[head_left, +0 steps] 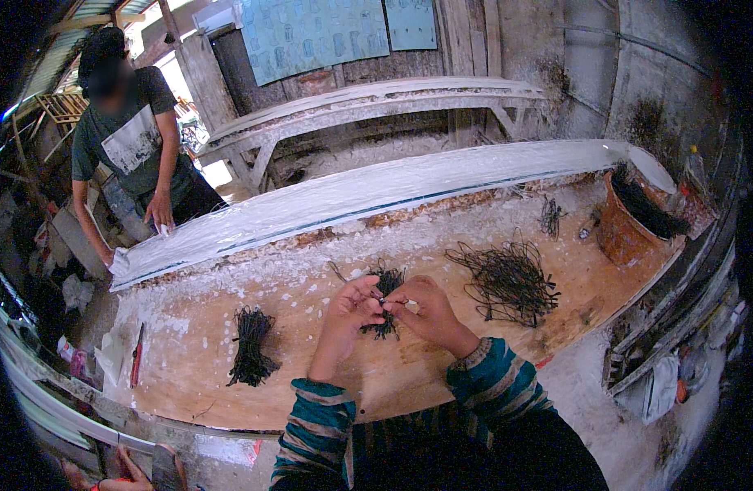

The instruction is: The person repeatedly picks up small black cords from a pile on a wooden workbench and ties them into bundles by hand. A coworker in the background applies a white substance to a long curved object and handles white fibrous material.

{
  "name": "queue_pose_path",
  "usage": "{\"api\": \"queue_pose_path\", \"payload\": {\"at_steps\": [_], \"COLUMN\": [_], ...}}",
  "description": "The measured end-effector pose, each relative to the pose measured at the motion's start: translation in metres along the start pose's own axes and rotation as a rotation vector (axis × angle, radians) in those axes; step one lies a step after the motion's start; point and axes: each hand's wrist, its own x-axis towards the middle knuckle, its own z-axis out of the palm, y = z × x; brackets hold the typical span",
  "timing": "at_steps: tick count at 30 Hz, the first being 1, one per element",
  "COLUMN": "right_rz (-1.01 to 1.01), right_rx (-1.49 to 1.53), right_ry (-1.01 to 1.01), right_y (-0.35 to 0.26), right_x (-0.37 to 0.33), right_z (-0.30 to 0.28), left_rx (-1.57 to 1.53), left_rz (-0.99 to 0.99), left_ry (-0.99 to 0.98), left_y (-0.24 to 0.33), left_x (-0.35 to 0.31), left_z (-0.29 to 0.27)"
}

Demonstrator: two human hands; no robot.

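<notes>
My left hand [341, 323] and my right hand [425, 311] meet above the middle of the plywood board. Their fingertips pinch a thin dark cord between them; its small details cannot be made out. A bundle of black cords [388, 281] lies right behind and beneath my fingers, partly hidden by them. Left of my left hand rests another black cord bundle [252, 348], gathered at its middle. To the right of my right hand spreads a loose pile of looped black cords [507, 282].
A brown bucket [626, 225] full of black cords stands at the far right, near a small cord bunch [550, 217]. Long white sheeting [360, 192] runs along the back, handled by another person [135, 139] at left. A red-handled tool [137, 356] lies at the board's left edge.
</notes>
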Motion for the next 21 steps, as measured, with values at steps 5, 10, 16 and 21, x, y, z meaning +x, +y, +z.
{"api": "queue_pose_path", "payload": {"at_steps": [5,10,16,21], "right_rz": [0.006,0.02,0.261,0.496], "right_rx": [-0.024,-0.02,0.235,0.699], "right_ry": [-0.017,-0.047,-0.114,-0.088], "right_y": [0.001,-0.005,-0.013,-0.011], "right_x": [0.001,0.004,0.0,-0.003], "right_z": [0.0,-0.003,-0.003,0.005], "left_rx": [0.108,0.129,0.18,0.257], "left_rz": [-0.006,-0.001,0.05,0.082], "left_ry": [-0.131,-0.071,-0.11,-0.158], "left_y": [-0.011,-0.007,-0.011,-0.01], "left_x": [0.002,0.002,0.003,0.004], "left_z": [-0.011,-0.009,-0.012,-0.013]}}
